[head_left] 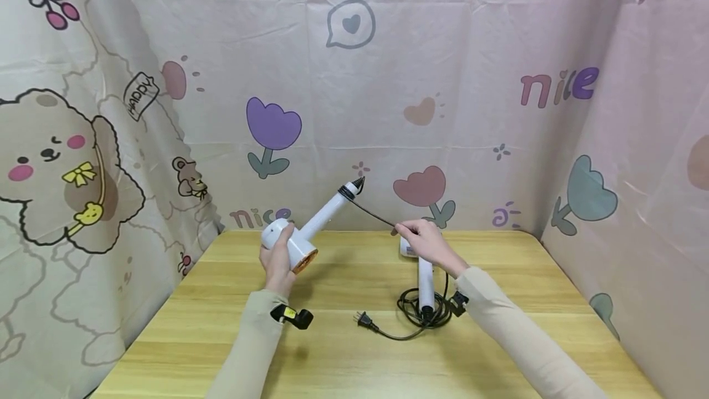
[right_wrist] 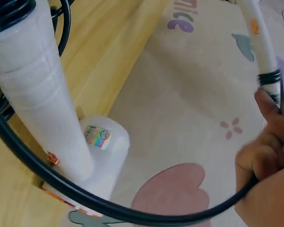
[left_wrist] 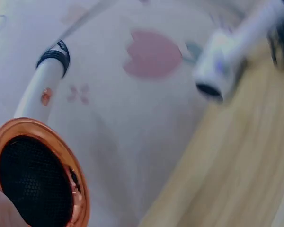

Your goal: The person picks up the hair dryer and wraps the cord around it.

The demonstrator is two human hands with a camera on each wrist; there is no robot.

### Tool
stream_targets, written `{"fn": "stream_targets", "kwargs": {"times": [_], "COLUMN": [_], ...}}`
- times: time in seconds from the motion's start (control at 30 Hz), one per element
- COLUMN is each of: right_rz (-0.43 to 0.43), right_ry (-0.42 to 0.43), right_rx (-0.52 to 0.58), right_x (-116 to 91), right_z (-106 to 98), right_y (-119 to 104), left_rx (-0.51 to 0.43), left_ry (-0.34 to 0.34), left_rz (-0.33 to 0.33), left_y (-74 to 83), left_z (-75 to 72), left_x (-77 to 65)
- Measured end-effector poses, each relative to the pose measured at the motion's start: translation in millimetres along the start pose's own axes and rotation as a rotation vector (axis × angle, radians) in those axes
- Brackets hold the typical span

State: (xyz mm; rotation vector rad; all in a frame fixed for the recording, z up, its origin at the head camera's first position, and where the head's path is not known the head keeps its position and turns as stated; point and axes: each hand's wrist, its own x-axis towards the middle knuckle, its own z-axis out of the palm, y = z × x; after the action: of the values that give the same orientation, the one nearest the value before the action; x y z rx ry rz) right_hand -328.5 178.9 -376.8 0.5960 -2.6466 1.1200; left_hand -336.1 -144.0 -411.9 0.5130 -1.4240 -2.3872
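Observation:
My left hand (head_left: 278,263) holds a white hair dryer (head_left: 327,215) by its barrel, above the table. The dryer's handle points up and to the right. Black cord (head_left: 373,215) is wound round the handle's end and stretches taut to my right hand (head_left: 426,242), which pinches it between thumb and fingers. In the left wrist view, the copper-rimmed grille (left_wrist: 35,184) of the held dryer faces the camera. Past my right hand, the cord (right_wrist: 156,220) sweeps in a loose curve across the right wrist view.
A second white hair dryer (head_left: 425,282) lies on the wooden table (head_left: 332,356) under my right forearm, black cord coiled about its handle end. Its two-pin plug (head_left: 365,320) lies to the left. Printed curtains (head_left: 354,109) hang behind and at both sides.

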Motion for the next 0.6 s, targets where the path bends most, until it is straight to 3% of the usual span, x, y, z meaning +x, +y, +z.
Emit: {"fn": "stream_targets", "kwargs": {"times": [0.13, 0.27, 0.4, 0.6], "right_rz": [0.054, 0.22, 0.35, 0.365], "right_ry": [-0.116, -0.179, -0.151, -0.027], "right_rx": [0.163, 0.29, 0.262, 0.142], "right_x": [2, 4, 6, 12], "right_z": [-8, -17, -21, -19], "right_y": [15, 34, 46, 46], "left_rx": [-0.054, -0.073, -0.053, 0.11], "left_ry": [-0.079, -0.186, -0.322, -0.488], "left_rz": [-0.137, -0.243, -0.318, -0.353], "left_y": [7.9, 13.5, 13.7, 7.0], "left_z": [3.8, 1.7, -3.9, -2.8], "left_x": [-6.7, -5.5, -0.6, -1.5]}}
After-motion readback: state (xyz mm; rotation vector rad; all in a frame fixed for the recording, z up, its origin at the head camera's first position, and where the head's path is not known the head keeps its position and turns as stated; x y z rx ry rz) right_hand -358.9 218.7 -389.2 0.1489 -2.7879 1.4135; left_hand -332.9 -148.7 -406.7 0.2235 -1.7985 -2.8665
